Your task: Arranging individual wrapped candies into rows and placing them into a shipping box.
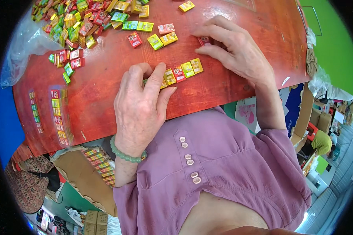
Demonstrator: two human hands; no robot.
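On the red table (pixel 98 105), the left hand (pixel 139 96) bends over the left end of a row of tiny, shiny yellow and red boxes (pixel 179 73), its squeeze too hidden to tell, while the right hand (pixel 241 49), near the right end, pinches a small red box (pixel 204 40).

Around the red surface (pixel 94 105), a floral cloth (pixel 25 180) and stacked brown cartons (pixel 96 222) show at lower left, while crumpled clear plastic (pixel 320 83), a bent metal rod (pixel 318 20), a person in a yellow-green top (pixel 321 144) and a ribbed grey roof (pixel 339 172) appear at right.
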